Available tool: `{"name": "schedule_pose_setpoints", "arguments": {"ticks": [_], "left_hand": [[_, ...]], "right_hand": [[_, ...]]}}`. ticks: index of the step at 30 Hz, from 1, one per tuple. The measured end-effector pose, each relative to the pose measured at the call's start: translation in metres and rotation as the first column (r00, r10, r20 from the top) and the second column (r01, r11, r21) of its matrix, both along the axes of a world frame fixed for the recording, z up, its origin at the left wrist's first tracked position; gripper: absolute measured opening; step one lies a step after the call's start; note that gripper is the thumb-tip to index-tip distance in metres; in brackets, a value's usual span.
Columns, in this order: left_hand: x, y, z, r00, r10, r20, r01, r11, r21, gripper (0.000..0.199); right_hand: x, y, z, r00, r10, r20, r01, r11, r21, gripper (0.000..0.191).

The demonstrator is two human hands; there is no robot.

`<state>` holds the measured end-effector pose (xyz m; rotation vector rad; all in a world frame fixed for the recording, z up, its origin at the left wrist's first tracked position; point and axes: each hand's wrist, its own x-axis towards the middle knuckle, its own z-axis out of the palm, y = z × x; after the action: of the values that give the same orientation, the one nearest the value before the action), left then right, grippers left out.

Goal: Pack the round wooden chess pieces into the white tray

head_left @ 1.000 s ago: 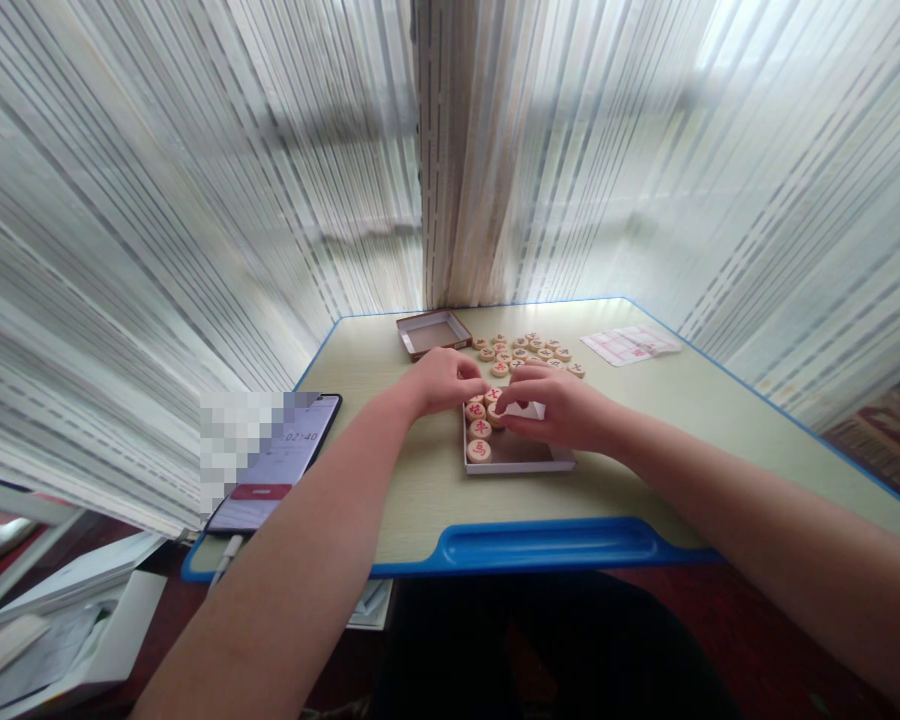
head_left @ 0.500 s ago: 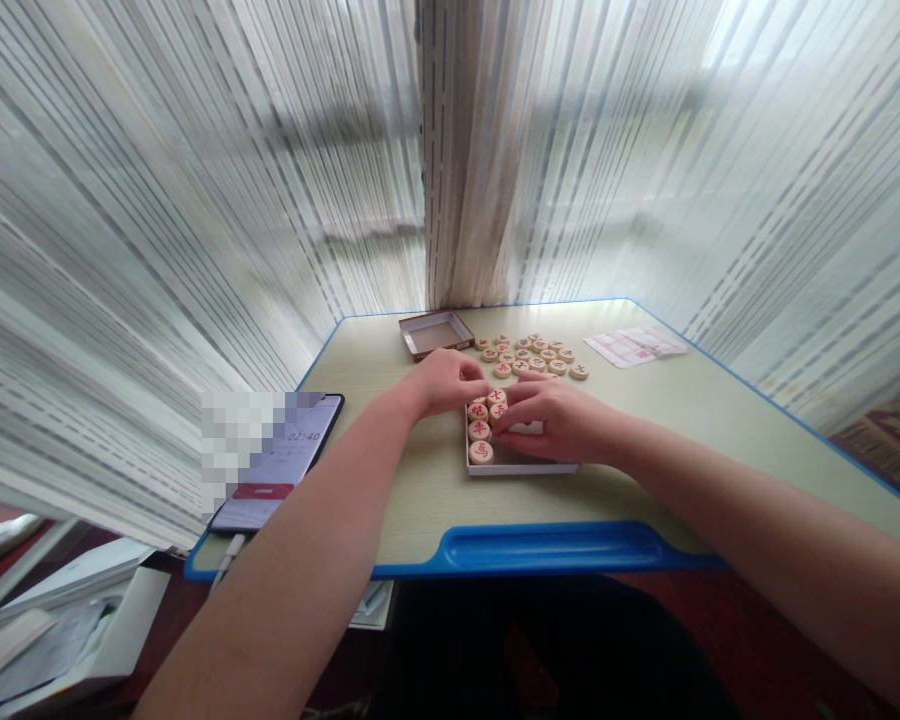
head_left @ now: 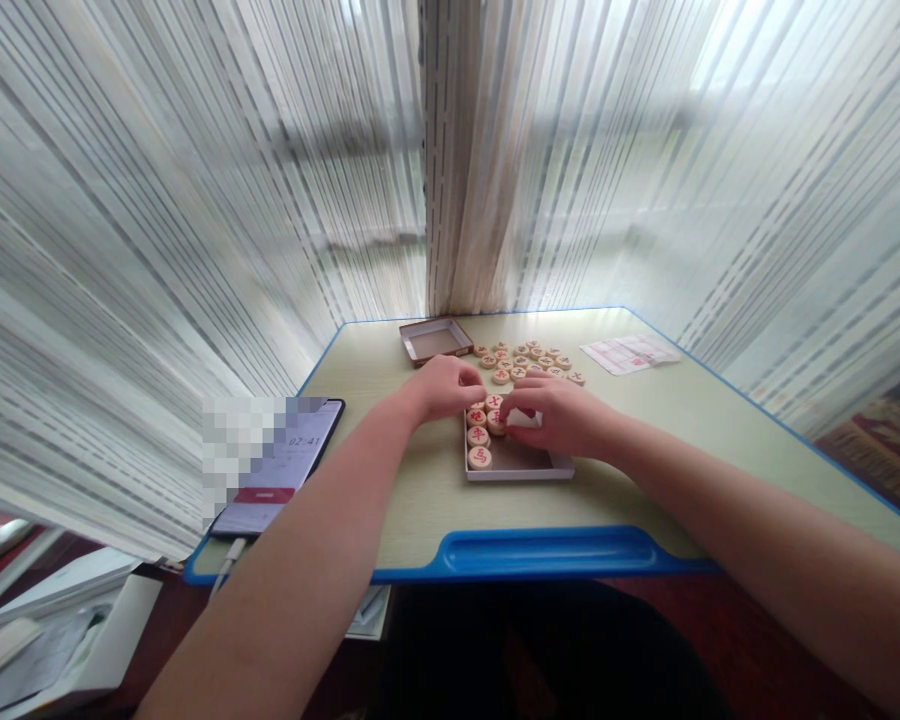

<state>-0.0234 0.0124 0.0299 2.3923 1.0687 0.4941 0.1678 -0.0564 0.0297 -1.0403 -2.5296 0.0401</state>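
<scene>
The right hand [head_left: 559,412] reaches over the right side of a shallow, white-walled cardboard box [head_left: 521,475], its thumb and fingertips curved against a round, pale wooden piece with a red character [head_left: 494,421] in the second column. The fingers hide that piece's right edge, so I cannot tell whether they pinch it or only rest on it. The left hand [head_left: 446,387] bends over the box's far left corner, fingers curled towards the thumb; whether anything is pinched there, I cannot tell.

Along the box's left wall runs a column of matching red-marked discs [head_left: 480,457], the nearest one close to the near left corner. To the right of this column, the brown floor of the box shows as far as the right wall, giving open room there.

Past the far wall, a loose cluster of round wooden discs [head_left: 544,362] spreads out, partly behind the right hand. A brown, white-lined rectangular lid [head_left: 435,343] lies near the cluster's left side. A white paper sheet with red printing [head_left: 630,353] lies well to the right, inside the table's blue rim. A strip of pale tabletop [head_left: 390,490] separates the box's near wall from the blue moulded trough [head_left: 555,550] at the front edge. A black-edged phone [head_left: 270,480] sits at the left edge, beside the left forearm.
</scene>
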Motion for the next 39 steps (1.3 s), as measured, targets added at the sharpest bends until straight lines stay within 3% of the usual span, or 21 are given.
{"name": "schedule_pose_setpoints", "arguments": {"ticks": [12, 21, 28, 39], "left_hand": [[0.000, -0.002, 0.003, 1.000, 0.001, 0.003, -0.001, 1.000, -0.015, 0.027], [-0.001, -0.003, 0.005, 1.000, -0.018, 0.023, 0.018, 1.000, 0.025, 0.044], [0.000, -0.004, 0.005, 0.999, -0.027, 0.031, 0.026, 0.999, 0.033, 0.045], [0.000, 0.000, 0.004, 0.999, 0.000, 0.044, -0.001, 1.000, 0.019, 0.031]], "right_hand": [[0.000, 0.000, 0.001, 1.000, 0.025, -0.013, -0.025, 1.000, -0.008, 0.011], [0.000, -0.002, 0.001, 0.999, 0.030, -0.034, -0.030, 0.999, 0.026, 0.012], [-0.007, -0.010, 0.002, 0.986, 0.165, -0.018, -0.164, 0.985, 0.046, 0.017], [-0.008, -0.015, 0.008, 0.977, 0.207, 0.053, -0.205, 0.978, -0.033, 0.022]]}}
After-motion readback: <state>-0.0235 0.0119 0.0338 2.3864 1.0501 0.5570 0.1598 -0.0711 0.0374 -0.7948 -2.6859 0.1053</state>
